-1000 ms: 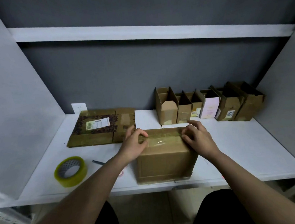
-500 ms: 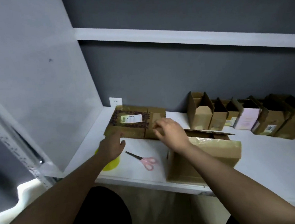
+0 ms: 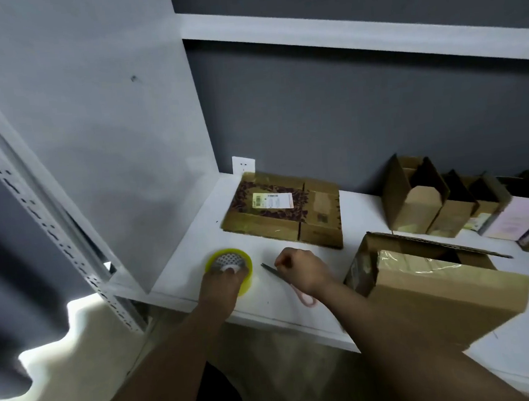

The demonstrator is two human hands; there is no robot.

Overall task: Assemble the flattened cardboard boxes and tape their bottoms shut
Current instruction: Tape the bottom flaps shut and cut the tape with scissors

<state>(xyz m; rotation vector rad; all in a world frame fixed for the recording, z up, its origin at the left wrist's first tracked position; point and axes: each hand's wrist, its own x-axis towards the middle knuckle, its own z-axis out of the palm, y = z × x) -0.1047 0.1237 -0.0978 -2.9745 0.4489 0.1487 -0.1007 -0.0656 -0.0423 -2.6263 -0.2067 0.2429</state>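
Left hand [image 3: 223,279] grips the yellow tape roll [image 3: 229,265] on the white desk [image 3: 196,238]; right hand [image 3: 299,269] is curled, seemingly pinching the pink-handled scissors [image 3: 288,283]. Taped brown cardboard box [image 3: 431,291] sits just right.

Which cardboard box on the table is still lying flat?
The flattened box by the back wall socket, bearing a white label; the others stand assembled.

One tape roll [image 3: 228,264] and one pair of scissors [image 3: 288,283] lie on the white shelf [image 3: 526,359]. One taped box [image 3: 437,290] sits near a stack of flattened cardboard [image 3: 285,213]. At least four assembled boxes [image 3: 455,202] line the back wall, the farthest too blurred to count.
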